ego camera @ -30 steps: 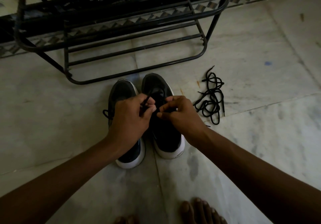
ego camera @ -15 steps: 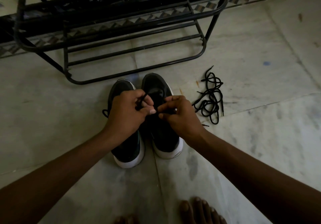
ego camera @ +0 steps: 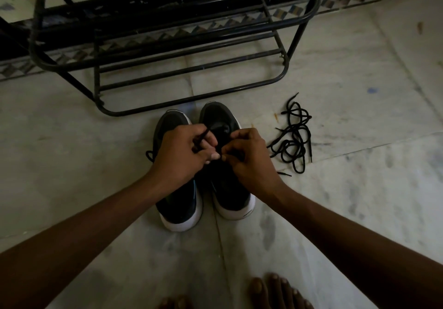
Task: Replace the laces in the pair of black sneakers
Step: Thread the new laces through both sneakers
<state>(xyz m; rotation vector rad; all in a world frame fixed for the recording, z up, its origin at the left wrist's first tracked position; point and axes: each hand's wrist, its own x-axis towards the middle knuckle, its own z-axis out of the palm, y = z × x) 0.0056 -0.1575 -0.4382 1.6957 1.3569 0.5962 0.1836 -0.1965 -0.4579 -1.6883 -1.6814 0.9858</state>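
1. Two hands meet over a pair of black sneakers on a marble floor [ego camera: 359,189]. The left hand [ego camera: 178,157] is curled round a black lace end [ego camera: 201,138] that pokes up between its fingers. The right hand [ego camera: 249,162] pinches lace just beside it, and the thumb tips almost touch.
2. The right-hand sneaker [ego camera: 230,189] lies directly under both hands at its tongue. The left-hand sneaker [ego camera: 177,203] stands close beside it, its middle covered by the left hand, with a lace loop [ego camera: 149,155] spilling off its outer side.
3. Risk: in this dim light, black lace on a black upper is hard to read. An eyelet may be skipped, or the lace end may slip from the pinch and pull back out.
4. Risk: a tangle of loose black laces [ego camera: 293,141] lies on the floor just right of the right hand. Its ends could be mistaken for the working lace.
5. Beyond the shoes' toes stands a black metal shoe rack [ego camera: 191,69].
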